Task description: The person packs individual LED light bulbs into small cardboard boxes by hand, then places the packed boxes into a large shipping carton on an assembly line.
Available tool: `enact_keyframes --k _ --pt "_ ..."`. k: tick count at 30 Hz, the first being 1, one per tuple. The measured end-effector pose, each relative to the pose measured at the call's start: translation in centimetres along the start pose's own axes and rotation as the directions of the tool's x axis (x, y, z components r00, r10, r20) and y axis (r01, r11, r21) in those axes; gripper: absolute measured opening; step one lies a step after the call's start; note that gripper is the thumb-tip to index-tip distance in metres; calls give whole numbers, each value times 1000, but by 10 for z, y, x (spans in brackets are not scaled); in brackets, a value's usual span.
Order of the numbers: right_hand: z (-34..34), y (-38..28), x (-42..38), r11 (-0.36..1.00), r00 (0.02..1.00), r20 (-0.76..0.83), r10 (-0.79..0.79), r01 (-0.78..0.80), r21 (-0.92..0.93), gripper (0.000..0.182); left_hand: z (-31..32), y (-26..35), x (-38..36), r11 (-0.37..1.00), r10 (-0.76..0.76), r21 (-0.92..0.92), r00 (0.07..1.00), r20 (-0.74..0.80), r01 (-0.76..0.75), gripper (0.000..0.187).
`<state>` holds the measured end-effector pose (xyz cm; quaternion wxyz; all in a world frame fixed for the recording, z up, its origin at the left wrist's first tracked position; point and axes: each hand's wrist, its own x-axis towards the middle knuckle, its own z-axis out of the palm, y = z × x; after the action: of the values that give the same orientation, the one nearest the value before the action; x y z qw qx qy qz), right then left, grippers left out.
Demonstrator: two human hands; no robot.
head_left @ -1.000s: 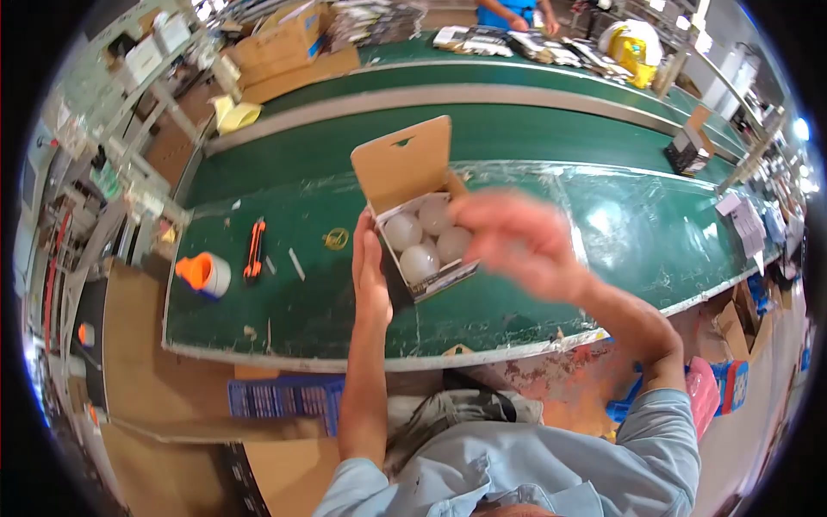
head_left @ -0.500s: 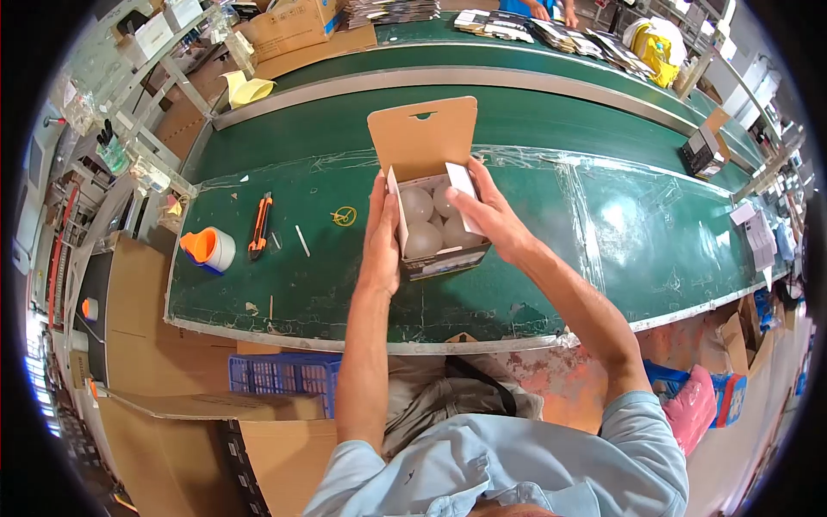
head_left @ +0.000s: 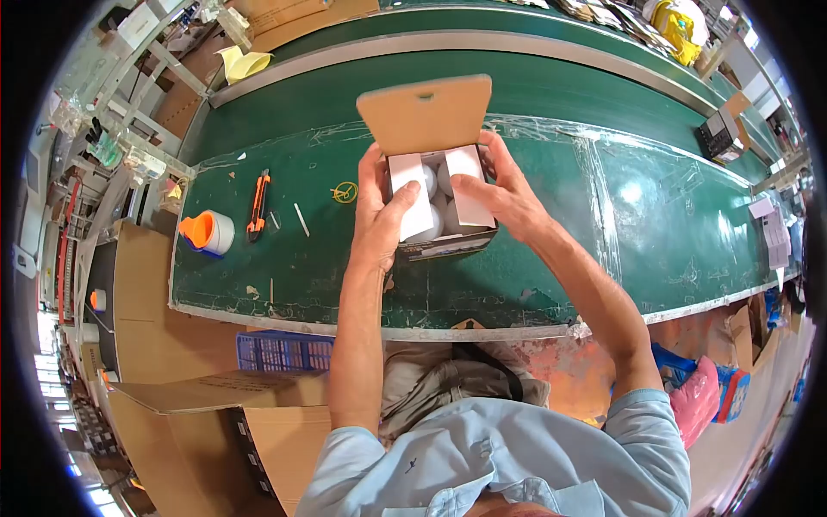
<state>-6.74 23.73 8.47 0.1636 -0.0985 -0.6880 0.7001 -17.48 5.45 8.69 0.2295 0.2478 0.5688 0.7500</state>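
A small box (head_left: 448, 246) stands on the green bench with its brown lid flap (head_left: 426, 114) raised at the back. Inside it are several white round bulbs (head_left: 452, 215), partly hidden by two white side flaps (head_left: 470, 185). On the box's left side my left hand (head_left: 379, 211) is wrapped, its thumb pressing the left flap inward. My right hand (head_left: 510, 194) grips the right side, the thumb lying on the right flap.
Left on the bench (head_left: 319, 284) are an orange cutter (head_left: 258, 205), a tape roll (head_left: 211, 231), a white stick (head_left: 301, 220) and a yellow band (head_left: 345, 191). Another open box (head_left: 722, 133) stands far right. Cartons (head_left: 172, 431) and a blue crate (head_left: 284, 351) are below.
Both white side flaps have folded inward over the bulbs under my thumbs. The lid flap leans farther forward. The view has shifted slightly, and the person across the bench is out of sight.
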Motion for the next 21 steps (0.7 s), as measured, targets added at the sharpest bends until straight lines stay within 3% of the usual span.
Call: enact_keyframes --k 2,4,5,7,9,11,12,13,15,16,18,21 --pt "-2 4 0 997 998 -3 -65 65 -39 68 -4 -9 1 999 49 -7 999 -20 -49 71" --pt "-6 15 -2 941 945 -62 -323 313 -127 47 -13 -18 1 965 255 38 964 82 -258 56" --pt "-10 17 -4 940 943 -61 -328 319 -124 47 -11 -14 3 987 162 14 987 0 -162 40" --pt "-24 18 -5 869 919 77 -386 391 -304 32 -14 -16 1 980 191 62 981 -2 -191 32" --pt "-35 -5 -7 910 942 113 -315 334 -247 28 -13 -19 -2 979 200 46 980 -20 -199 30" --pt "-39 -30 -11 908 938 264 -223 299 -292 33 -14 -23 0 977 211 28 977 -31 -210 29" --pt "-33 -47 -18 895 946 303 -113 230 -382 55 -15 -24 1 979 200 45 980 -15 -199 32" --pt "-26 -53 -20 892 944 308 -114 234 -386 55 -17 -26 0 981 187 62 982 -3 -186 35" --pt "-16 -60 -24 646 890 440 -115 404 -648 73 -7 -2 -21 961 243 162 965 -97 -226 38" --pt "-21 -57 -17 635 881 470 -55 394 -664 90 -3 5 -33 931 303 266 936 -178 -251 41" --pt "-28 -62 -11 633 874 486 -14 383 -672 89 -15 -29 -62 888 401 387 830 -387 -248 35" --pt "-28 -68 -3 636 850 527 14 399 -660 88 1 -35 -108 917 371 272 876 -309 -293 25"
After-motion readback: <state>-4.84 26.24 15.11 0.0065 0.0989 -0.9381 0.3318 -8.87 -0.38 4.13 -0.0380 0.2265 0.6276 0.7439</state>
